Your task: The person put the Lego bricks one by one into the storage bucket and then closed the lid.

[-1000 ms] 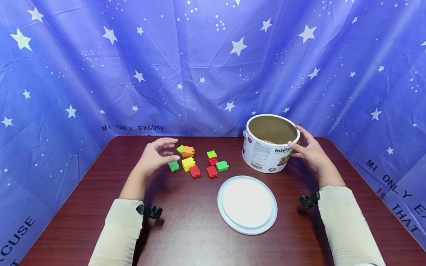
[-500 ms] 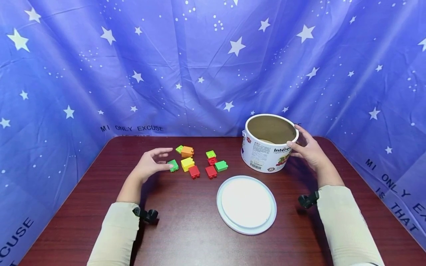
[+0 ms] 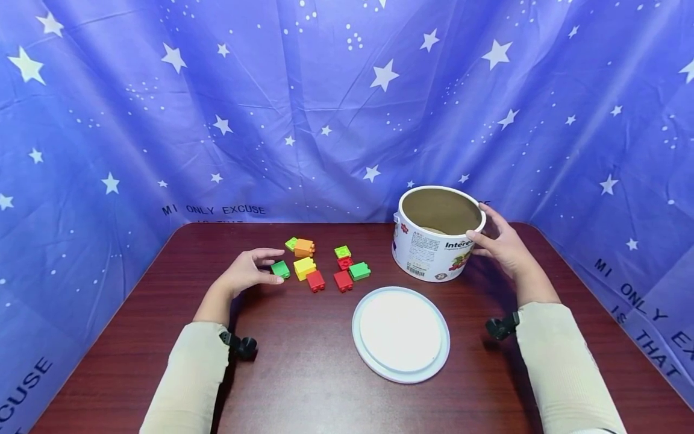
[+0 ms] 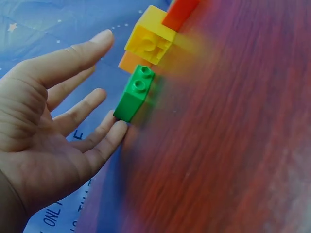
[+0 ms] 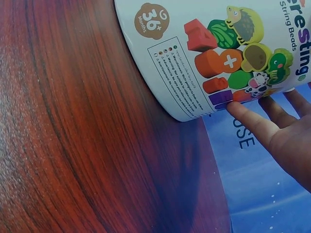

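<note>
My left hand (image 3: 246, 269) reaches in at the left of a green toy brick (image 3: 279, 269), its thumb and fingers spread on either side. In the left wrist view the fingertips of the little-finger side are right at the end of the green brick (image 4: 131, 94), while the thumb stands apart from it. A yellow brick (image 3: 304, 269) lies just beyond, touching a red brick (image 3: 316, 281). On the right side my right hand (image 3: 504, 241) rests against a white lidless bucket (image 3: 428, 253), thumb on its front near the rim and fingers extended along its side.
A round white lid (image 3: 401, 328) lies in front of the bucket. An orange brick (image 3: 303, 248) and a lime brick (image 3: 291, 243) sit farther back. Between them and the bucket lie another lime brick (image 3: 342, 252), a green brick (image 3: 359, 270) and two red ones. A starry blue curtain (image 3: 347, 120) hangs behind.
My left hand has come down and a little toward me, so its thumb and fingers now flank the green brick. My right hand and the bucket have stayed in place.
</note>
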`<state>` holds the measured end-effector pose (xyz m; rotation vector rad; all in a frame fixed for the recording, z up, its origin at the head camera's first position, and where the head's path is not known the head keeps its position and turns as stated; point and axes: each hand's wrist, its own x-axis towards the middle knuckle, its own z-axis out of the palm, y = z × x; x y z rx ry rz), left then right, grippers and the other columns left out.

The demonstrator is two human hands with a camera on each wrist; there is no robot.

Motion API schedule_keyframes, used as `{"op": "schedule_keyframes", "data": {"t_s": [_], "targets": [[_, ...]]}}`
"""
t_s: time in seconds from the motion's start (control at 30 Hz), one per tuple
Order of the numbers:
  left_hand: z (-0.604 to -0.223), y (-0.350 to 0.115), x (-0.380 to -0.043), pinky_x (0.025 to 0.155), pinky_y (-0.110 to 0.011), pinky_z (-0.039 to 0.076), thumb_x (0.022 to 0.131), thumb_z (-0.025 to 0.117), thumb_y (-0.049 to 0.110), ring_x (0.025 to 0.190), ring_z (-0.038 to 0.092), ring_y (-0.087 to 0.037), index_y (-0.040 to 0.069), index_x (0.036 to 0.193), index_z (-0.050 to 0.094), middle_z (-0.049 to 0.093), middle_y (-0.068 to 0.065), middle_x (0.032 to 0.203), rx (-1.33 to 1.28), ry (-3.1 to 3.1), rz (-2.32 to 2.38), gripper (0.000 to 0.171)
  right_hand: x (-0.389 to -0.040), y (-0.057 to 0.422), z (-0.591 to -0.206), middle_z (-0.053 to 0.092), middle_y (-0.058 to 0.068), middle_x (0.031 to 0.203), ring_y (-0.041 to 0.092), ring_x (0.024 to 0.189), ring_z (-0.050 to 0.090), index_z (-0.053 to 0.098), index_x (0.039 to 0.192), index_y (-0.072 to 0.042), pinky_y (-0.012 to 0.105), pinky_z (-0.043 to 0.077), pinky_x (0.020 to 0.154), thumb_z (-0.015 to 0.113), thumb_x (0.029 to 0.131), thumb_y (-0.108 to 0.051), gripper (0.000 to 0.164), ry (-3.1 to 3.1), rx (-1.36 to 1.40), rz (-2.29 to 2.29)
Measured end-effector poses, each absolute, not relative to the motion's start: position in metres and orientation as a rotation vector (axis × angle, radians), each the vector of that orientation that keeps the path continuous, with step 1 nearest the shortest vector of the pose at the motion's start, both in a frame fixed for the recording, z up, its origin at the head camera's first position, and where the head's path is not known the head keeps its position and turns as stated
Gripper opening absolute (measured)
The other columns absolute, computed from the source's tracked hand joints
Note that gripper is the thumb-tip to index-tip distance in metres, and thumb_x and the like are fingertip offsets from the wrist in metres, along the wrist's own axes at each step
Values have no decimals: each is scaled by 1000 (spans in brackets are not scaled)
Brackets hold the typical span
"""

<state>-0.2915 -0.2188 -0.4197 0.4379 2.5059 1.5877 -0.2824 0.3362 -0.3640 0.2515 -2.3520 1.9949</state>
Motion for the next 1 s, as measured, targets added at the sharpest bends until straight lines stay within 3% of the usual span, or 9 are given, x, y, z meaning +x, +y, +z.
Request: {"op": "schedule_keyframes", "data": {"t_s": [0.3, 0.47, 0.73, 1.0], "targets": [[-424, -216, -303, 95, -44, 50, 71, 89, 14, 126, 48, -36, 11, 136, 59, 54, -17, 138, 418, 2532, 1366, 72, -282, 335, -364, 16, 31, 153, 5, 106, 49, 9, 158, -15, 27, 56, 74, 63, 95, -12, 83, -2351, 256, 1990], [-426, -214, -308, 91, -41, 51, 72, 87, 13, 118, 52, -34, 8, 135, 59, 58, -19, 131, 461, 2554, 1296, 69, -282, 335, -365, 18, 32, 151, 4, 105, 50, 10, 158, -15, 27, 57, 73, 63, 95, -12, 82, -2341, 257, 1992], [-427, -211, -307, 87, -36, 52, 74, 85, 9, 107, 57, -24, 5, 120, 70, 66, -13, 120, 439, 2572, 1281, 48, -283, 335, -365, 16, 35, 152, 4, 105, 51, 11, 158, -15, 26, 56, 73, 63, 94, -11, 82, -2325, 270, 2013], [-425, -214, -303, 74, -30, 53, 74, 84, 7, 92, 61, -20, 3, 115, 72, 68, -14, 115, 415, 2568, 1326, 44, -283, 335, -365, 17, 34, 151, 4, 104, 52, 11, 158, -15, 26, 57, 73, 63, 94, -12, 82, -2326, 261, 2015]]}}
